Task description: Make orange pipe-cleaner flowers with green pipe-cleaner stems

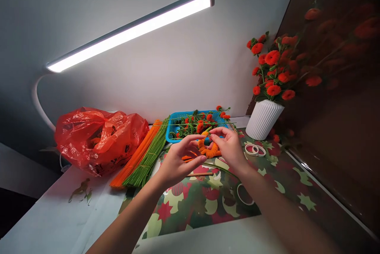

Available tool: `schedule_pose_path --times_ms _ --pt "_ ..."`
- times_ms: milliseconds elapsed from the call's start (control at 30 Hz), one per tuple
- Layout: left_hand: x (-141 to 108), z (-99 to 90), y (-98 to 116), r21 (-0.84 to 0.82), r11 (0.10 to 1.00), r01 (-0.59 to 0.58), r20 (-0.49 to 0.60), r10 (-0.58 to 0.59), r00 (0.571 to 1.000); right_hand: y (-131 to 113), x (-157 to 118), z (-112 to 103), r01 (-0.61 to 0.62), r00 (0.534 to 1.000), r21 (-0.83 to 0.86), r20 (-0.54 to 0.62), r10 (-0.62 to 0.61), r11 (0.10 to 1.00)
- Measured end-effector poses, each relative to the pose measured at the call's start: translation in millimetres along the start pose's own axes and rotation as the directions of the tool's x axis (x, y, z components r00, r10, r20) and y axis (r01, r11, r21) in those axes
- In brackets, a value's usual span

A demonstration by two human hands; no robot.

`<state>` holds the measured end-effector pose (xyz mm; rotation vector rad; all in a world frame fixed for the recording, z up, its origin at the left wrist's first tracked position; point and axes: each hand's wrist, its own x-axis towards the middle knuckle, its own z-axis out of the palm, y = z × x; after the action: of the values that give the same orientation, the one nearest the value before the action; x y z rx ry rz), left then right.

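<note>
An orange looped pipe-cleaner ring (211, 152), scalloped like petals, is held up over the patterned mat. My right hand (230, 148) pinches its upper right side between thumb and forefinger. On the other side is my left hand (184, 158), its thumb and fingers spread apart around the ring's left edge; whether a fingertip touches it I cannot tell. A long green stem (221, 167) runs below the ring toward my right wrist. A thin brown stick (200, 174) lies on the mat under my hands. Orange strands behind my left fingers are partly hidden.
Behind my hands, a blue basket (168, 131) holds red-orange flowers on green stems. Orange (135, 158) and green pipe-cleaner bundles (152, 155) lie left, beside a red plastic bag (97, 139). Right are white tape rings (251, 150) and a white vase (263, 120) of flowers. A lamp (130, 28) hangs overhead.
</note>
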<state>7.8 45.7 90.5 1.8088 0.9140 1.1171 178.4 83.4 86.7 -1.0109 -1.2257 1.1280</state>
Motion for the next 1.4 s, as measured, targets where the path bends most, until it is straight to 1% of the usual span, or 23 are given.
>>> schedule_pose_path --times_ms 167,267,367,600,667,700,733,767,800,833,867,900,933,967,1000,1033,1133,1167,1200,1233,1267,1333,1400 --pt "1 -0.1 -2 -0.030 0.999 0.042 0.007 -0.042 0.999 6 0 1 -0.021 1.000 -0.055 0.016 0.022 0.998" --pt "2 -1.1 -2 -0.144 0.986 0.088 0.019 -0.087 0.996 8 1 1 -0.034 0.999 -0.113 0.034 0.038 0.993" --pt "2 -0.7 -1 -0.229 0.967 0.108 -0.004 -0.112 0.994 7 1 0 -0.033 0.998 -0.130 0.043 0.039 0.991" --pt "2 -1.4 -2 -0.154 0.986 0.071 -0.057 -0.081 0.995 8 1 0 -0.066 0.993 -0.144 0.089 0.080 0.987" --pt "1 -1.4 -1 -0.151 0.986 0.064 -0.063 -0.075 0.995 7 0 0 -0.051 0.991 -0.182 0.112 0.072 0.982" --pt "1 -0.9 -1 -0.158 0.985 0.063 -0.071 -0.075 0.995 4 -1 0 -0.013 0.993 -0.215 0.109 0.037 0.977" --pt "1 -0.2 0 -0.169 0.984 0.065 -0.084 -0.080 0.993 1 -3 0 0.057 0.995 -0.249 0.094 -0.035 0.967" --pt "2 0.8 2 -0.183 0.981 0.066 -0.106 -0.087 0.991 -4 -5 -1 0.158 0.987 -0.285 0.082 -0.141 0.945" --pt "2 1.9 3 -0.196 0.978 0.068 -0.137 -0.095 0.986 -9 -8 -2 0.281 0.960 -0.320 0.077 -0.271 0.905" --pt "2 3.0 4 -0.205 0.977 0.066 -0.170 -0.102 0.980 -14 -10 -3 0.417 0.907 -0.346 0.108 -0.406 0.840" --pt "2 3.8 5 -0.207 0.976 0.061 -0.199 -0.103 0.974 -20 -13 -4 0.528 0.848 -0.371 0.186 -0.496 0.764" --pt "2 4.1 5 -0.201 0.978 0.054 -0.220 -0.099 0.970 -24 -15 -4 0.609 0.793 -0.380 0.273 -0.545 0.696" --pt "2 3.7 6 -0.186 0.981 0.048 -0.228 -0.091 0.970 -28 -17 -5 0.656 0.754 -0.378 0.337 -0.563 0.653" --pt "2 2.4 6 -0.163 0.985 0.048 -0.220 -0.084 0.972 -30 -18 -6 0.673 0.739 -0.371 0.374 -0.561 0.639" --pt "2 0.3 7 -0.121 0.991 0.050 -0.205 -0.074 0.976 -31 -18 -6 0.667 0.743 -0.363 0.388 -0.545 0.650" --pt "2 -2.8 8 -0.050 0.998 0.047 -0.192 -0.056 0.980 -30 -18 -7 0.640 0.765 -0.356 0.380 -0.520 0.681" --pt "2 -15.7 12 0.256 0.967 0.003 -0.181 0.045 0.982 -26 -13 -9 0.475 0.865 -0.274 0.321 -0.387 0.836" --pt "2 -20.2 14 0.303 0.953 -0.008 -0.159 0.059 0.985 -24 -11 -9 0.403 0.894 -0.215 0.301 -0.332 0.889" --pt "3 -24.3 15 0.285 0.959 0.001 -0.113 0.032 0.993 -22 -9 -9 0.330 0.919 -0.147 0.275 -0.282 0.933" --pt "3 -27.5 17 0.219 0.975 0.038 -0.044 -0.029 0.999 -21 -7 -10 0.268 0.938 -0.076 0.247 -0.242 0.960" --pt "4 -29.9 17 0.125 0.987 0.101 0.036 -0.106 0.994 -20 -5 -10 0.222 0.952 -0.016 0.219 -0.213 0.975" --pt "4 -31.9 16 -0.047 0.970 0.238 0.164 -0.228 0.960 -20 -3 -11 0.165 0.971 0.065 0.163 -0.174 0.984" --pt "4 -31.2 14 -0.159 0.941 0.300 0.182 -0.271 0.945 -20 -1 -11 0.117 0.979 0.112 0.156 -0.134 0.987"
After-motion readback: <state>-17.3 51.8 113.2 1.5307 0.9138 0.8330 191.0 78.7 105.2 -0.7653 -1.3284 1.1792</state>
